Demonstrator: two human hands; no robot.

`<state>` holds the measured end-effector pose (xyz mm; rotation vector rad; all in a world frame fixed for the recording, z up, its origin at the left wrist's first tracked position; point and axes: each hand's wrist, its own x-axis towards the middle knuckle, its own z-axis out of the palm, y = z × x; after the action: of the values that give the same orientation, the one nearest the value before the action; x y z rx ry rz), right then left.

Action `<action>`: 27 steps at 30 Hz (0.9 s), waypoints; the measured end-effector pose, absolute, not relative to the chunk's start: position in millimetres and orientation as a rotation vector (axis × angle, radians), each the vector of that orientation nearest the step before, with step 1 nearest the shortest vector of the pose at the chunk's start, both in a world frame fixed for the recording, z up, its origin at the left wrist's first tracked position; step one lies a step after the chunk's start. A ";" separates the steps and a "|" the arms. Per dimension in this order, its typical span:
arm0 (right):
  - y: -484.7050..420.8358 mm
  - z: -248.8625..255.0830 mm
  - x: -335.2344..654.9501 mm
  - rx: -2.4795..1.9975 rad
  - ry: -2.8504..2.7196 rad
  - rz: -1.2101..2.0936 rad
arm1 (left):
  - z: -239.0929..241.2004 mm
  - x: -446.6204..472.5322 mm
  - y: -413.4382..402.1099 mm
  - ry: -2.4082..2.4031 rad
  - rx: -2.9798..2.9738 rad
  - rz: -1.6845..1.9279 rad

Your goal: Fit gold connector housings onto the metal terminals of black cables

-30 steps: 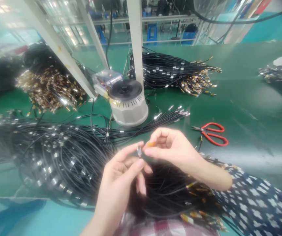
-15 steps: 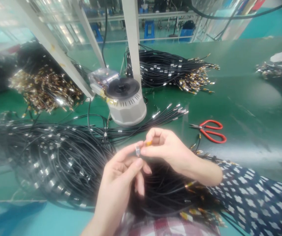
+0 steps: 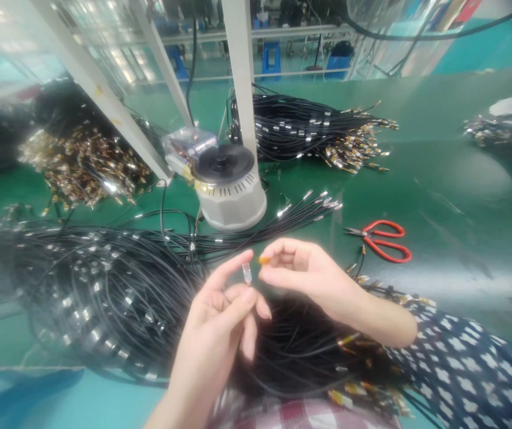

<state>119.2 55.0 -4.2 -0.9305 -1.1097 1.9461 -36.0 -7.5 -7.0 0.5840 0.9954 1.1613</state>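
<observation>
My left hand (image 3: pixel 220 322) pinches a small silver metal sleeve (image 3: pixel 247 273) between thumb and forefinger, just above a black cable bundle (image 3: pixel 300 351) in my lap. My right hand (image 3: pixel 309 271) pinches a small gold connector tip (image 3: pixel 264 260) a little to the right of the sleeve. The two small parts sit close together, with a narrow gap between them. My right forearm wears a dark sleeve with white spots (image 3: pixel 465 369).
Red-handled scissors (image 3: pixel 383 240) lie to the right on the green table (image 3: pixel 452 196). A white round device with a black disc (image 3: pixel 229 185) stands behind my hands by a white post. Coiled black cables with gold and silver ends lie left (image 3: pixel 95 286), far left (image 3: pixel 81 161) and behind (image 3: pixel 314 134).
The silver sleeve and the gold tip have drawn slightly apart, and my left forefinger has stretched out straighter. Both hands stay in the same place.
</observation>
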 end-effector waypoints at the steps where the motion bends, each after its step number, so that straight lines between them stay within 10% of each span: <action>1: 54.1 -3.5 119.5 -0.922 -1.142 1.942 | -6.4 -35.5 -7.3 1.003 0.585 1.163; 21: 73.2 -50.6 317.0 -1.930 -2.165 0.048 | -4.2 -24.4 0.2 1.237 0.943 0.897; 27: 74.0 -43.4 317.6 -1.871 -2.135 0.281 | -0.2 -15.7 -4.4 1.366 1.359 0.834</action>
<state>317.6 74.0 -43.4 -1.8707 -2.1355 0.2809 -15.7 -4.4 -0.2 1.3590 1.3663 0.8340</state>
